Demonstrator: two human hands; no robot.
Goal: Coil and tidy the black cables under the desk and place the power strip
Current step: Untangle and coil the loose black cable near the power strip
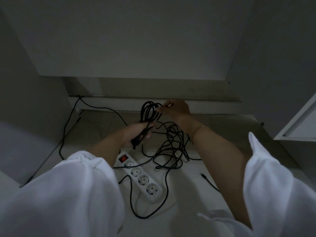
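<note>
Black cable [150, 111] hangs in several narrow loops.

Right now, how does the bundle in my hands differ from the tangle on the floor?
The coiled bundle is held up by the left hand and right hand; the loose tangle lies on the floor. The bundle's loops are even; the tangle's sprawl. Both are black cable.

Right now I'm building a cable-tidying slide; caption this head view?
The left hand grips a half-coiled black cable, the right hand pinches its loops, above tangled cable and a white power strip.
</note>
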